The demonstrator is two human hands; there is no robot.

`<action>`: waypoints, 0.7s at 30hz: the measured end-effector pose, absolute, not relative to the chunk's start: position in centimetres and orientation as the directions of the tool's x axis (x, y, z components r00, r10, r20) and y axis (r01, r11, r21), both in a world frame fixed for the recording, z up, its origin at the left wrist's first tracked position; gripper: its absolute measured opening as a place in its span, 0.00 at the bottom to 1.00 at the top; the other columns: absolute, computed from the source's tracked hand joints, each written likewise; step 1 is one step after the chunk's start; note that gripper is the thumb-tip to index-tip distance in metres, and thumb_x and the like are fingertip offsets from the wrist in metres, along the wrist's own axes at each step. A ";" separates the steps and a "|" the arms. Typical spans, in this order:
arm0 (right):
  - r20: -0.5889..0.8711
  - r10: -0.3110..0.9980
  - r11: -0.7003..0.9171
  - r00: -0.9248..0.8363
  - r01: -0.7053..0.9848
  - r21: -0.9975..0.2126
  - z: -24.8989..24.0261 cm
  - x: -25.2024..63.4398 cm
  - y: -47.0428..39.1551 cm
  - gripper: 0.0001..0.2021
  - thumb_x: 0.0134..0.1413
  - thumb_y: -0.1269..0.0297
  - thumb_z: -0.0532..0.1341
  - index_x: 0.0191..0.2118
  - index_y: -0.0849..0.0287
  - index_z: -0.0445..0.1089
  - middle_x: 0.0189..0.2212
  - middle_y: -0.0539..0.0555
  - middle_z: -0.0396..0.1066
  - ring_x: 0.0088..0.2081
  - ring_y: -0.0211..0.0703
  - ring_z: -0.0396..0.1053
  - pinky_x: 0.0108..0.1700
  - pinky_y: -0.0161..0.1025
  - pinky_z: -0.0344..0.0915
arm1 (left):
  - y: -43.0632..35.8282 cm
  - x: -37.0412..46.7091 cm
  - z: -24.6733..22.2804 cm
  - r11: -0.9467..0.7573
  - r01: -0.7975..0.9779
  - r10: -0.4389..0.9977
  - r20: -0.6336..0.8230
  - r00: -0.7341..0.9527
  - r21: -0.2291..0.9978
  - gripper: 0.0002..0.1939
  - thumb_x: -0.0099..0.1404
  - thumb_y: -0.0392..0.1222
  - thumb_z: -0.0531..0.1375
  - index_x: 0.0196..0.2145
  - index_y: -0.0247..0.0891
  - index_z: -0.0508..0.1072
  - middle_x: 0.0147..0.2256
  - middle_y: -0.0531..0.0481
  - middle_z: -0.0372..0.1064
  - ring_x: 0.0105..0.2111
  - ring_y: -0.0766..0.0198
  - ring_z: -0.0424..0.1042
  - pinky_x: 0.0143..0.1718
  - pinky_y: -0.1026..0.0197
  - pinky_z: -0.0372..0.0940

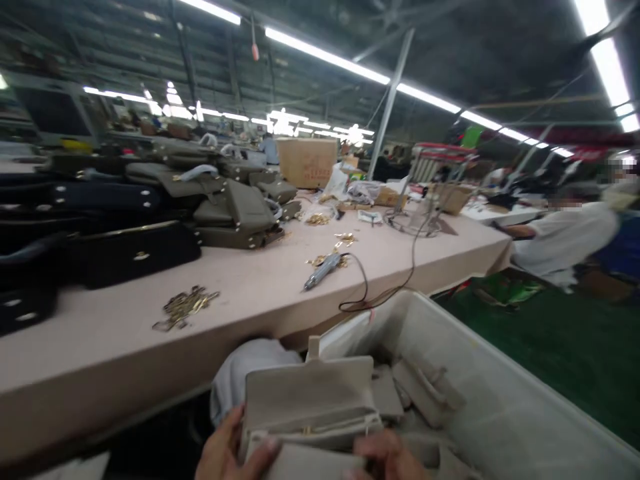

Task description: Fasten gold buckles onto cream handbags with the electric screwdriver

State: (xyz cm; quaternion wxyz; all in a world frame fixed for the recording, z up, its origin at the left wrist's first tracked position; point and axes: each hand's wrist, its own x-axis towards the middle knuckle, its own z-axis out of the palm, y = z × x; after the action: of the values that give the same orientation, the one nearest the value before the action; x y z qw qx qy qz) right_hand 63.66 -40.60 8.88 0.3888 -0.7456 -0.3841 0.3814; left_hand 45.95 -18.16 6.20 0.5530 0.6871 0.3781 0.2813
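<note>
Gold clasps point(185, 307); corded tool point(323, 270); stacked bags point(235, 210) on table point(260, 293)

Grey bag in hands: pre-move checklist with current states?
1. Both hands on the grey bag: ok. Left hand grips its left edge, right hand its lower right.
2. Bag clear of the table edge: ok, it sits below and in front of the edge.
3. White bin beside the bag reachable: ok, it is right next to the hands and holds more grey pieces.
4. Tool cord clear of the bag: cannot tell, it hangs over the table edge close by.
5. Gold hardware within reach: ok, on the table ahead.
6. Bag clasp state: cannot tell, blurred.
</note>
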 end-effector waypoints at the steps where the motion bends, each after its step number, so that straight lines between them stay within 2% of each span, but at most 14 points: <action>1: -0.356 0.855 -0.433 0.376 0.143 -0.890 9.6 62.5 -40.0 0.32 0.51 0.26 0.58 0.26 0.55 0.63 0.19 0.53 0.68 0.22 0.43 0.68 0.21 0.36 0.60 | -18.0 44.7 6.9 0.006 0.166 0.766 -0.112 0.633 0.986 0.30 0.55 0.61 0.69 0.53 0.49 0.75 0.48 0.48 0.81 0.50 0.39 0.79 0.56 0.38 0.71; 2: -0.458 0.823 -0.491 0.335 0.015 -0.871 10.5 61.7 -39.6 0.30 0.55 0.27 0.56 0.32 0.54 0.64 0.21 0.53 0.71 0.19 0.42 0.69 0.19 0.35 0.59 | -17.9 43.6 7.5 0.087 0.162 0.698 -0.176 0.694 0.983 0.30 0.54 0.57 0.71 0.52 0.44 0.75 0.50 0.44 0.80 0.51 0.40 0.78 0.57 0.41 0.71; 3: -0.502 0.817 -0.523 0.284 -0.003 -0.852 11.3 61.3 -39.1 0.29 0.58 0.29 0.56 0.35 0.55 0.66 0.23 0.54 0.74 0.18 0.42 0.69 0.18 0.34 0.58 | -17.7 42.7 8.0 0.145 0.151 0.695 -0.209 0.688 0.978 0.30 0.54 0.54 0.72 0.52 0.39 0.75 0.51 0.40 0.79 0.51 0.41 0.78 0.56 0.44 0.71; 5: -0.448 0.865 -0.481 0.225 0.120 -0.869 12.6 61.6 -38.1 0.26 0.58 0.35 0.61 0.42 0.56 0.71 0.25 0.54 0.75 0.19 0.43 0.72 0.19 0.36 0.64 | -17.5 41.4 8.2 0.228 0.106 0.704 -0.239 0.669 0.968 0.30 0.55 0.50 0.73 0.52 0.35 0.73 0.51 0.37 0.78 0.52 0.42 0.77 0.55 0.48 0.71; 7: -0.171 0.919 -0.301 0.356 0.351 -0.887 13.1 62.8 -36.7 0.21 0.58 0.42 0.65 0.45 0.54 0.75 0.28 0.55 0.76 0.25 0.46 0.75 0.26 0.39 0.72 | -17.6 40.4 7.5 0.268 0.072 0.729 -0.251 0.637 0.961 0.29 0.56 0.47 0.73 0.53 0.34 0.73 0.51 0.37 0.78 0.51 0.45 0.77 0.53 0.52 0.71; 8: 0.001 0.895 -0.233 0.446 0.470 -0.852 13.1 63.4 -35.8 0.19 0.59 0.45 0.66 0.48 0.53 0.76 0.31 0.56 0.77 0.30 0.48 0.77 0.31 0.41 0.75 | -17.9 40.0 7.0 0.276 0.060 0.742 -0.252 0.622 0.959 0.28 0.57 0.46 0.73 0.52 0.34 0.72 0.51 0.37 0.78 0.50 0.47 0.77 0.52 0.54 0.71; 10: 0.302 0.788 -0.195 0.537 0.682 -0.705 12.8 64.5 -34.0 0.22 0.59 0.48 0.67 0.54 0.54 0.74 0.42 0.61 0.78 0.42 0.54 0.78 0.45 0.48 0.77 | -18.5 39.5 5.9 0.278 0.037 0.771 -0.246 0.588 0.960 0.26 0.59 0.46 0.72 0.52 0.34 0.72 0.49 0.39 0.78 0.48 0.50 0.78 0.50 0.56 0.70; 12: 0.433 0.761 -0.201 0.482 0.811 -0.550 12.0 65.4 -32.1 0.29 0.56 0.49 0.69 0.60 0.57 0.70 0.51 0.64 0.75 0.50 0.60 0.75 0.52 0.53 0.74 | -19.2 39.3 5.1 0.275 0.007 0.796 -0.233 0.558 0.961 0.26 0.60 0.46 0.72 0.52 0.35 0.72 0.48 0.40 0.78 0.48 0.51 0.77 0.51 0.57 0.69; 14: 0.403 0.833 -0.157 0.379 0.861 -0.484 10.6 65.7 -30.6 0.25 0.57 0.54 0.68 0.58 0.57 0.71 0.50 0.62 0.76 0.49 0.58 0.75 0.50 0.52 0.74 | -19.6 39.3 4.5 0.256 -0.001 0.810 -0.215 0.545 0.967 0.27 0.61 0.47 0.71 0.54 0.35 0.71 0.50 0.40 0.77 0.49 0.51 0.77 0.53 0.56 0.69; 17: 0.324 0.899 -0.081 0.296 0.837 -0.541 8.5 65.2 -29.2 0.07 0.60 0.67 0.62 0.44 0.56 0.75 0.38 0.55 0.77 0.38 0.49 0.75 0.41 0.44 0.72 | -19.5 39.1 4.9 0.102 0.124 0.853 -0.151 0.500 0.987 0.22 0.64 0.46 0.67 0.53 0.35 0.73 0.50 0.40 0.76 0.50 0.50 0.76 0.54 0.52 0.69; 19: 0.358 0.902 0.004 0.242 0.824 -0.567 7.6 64.6 -28.8 0.07 0.62 0.72 0.59 0.38 0.56 0.74 0.35 0.55 0.76 0.38 0.47 0.73 0.41 0.44 0.70 | -19.0 38.8 6.0 -0.112 0.259 0.928 0.007 0.372 0.959 0.19 0.64 0.45 0.66 0.51 0.36 0.76 0.52 0.39 0.74 0.53 0.48 0.73 0.57 0.48 0.68; 21: 0.421 0.890 0.107 0.175 0.817 -0.566 7.3 64.1 -28.7 0.09 0.64 0.75 0.57 0.40 0.57 0.74 0.36 0.55 0.75 0.39 0.47 0.72 0.42 0.44 0.69 | -18.4 38.8 7.8 -0.272 0.355 0.953 0.198 0.231 0.894 0.18 0.65 0.46 0.66 0.50 0.37 0.77 0.52 0.38 0.73 0.53 0.48 0.73 0.56 0.48 0.68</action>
State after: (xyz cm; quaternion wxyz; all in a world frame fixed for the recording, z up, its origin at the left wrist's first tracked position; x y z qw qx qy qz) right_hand 64.09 -28.70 7.26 0.3786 -0.6663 -0.6407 0.0479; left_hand 38.85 -18.44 7.85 0.3734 0.6900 0.4739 0.3998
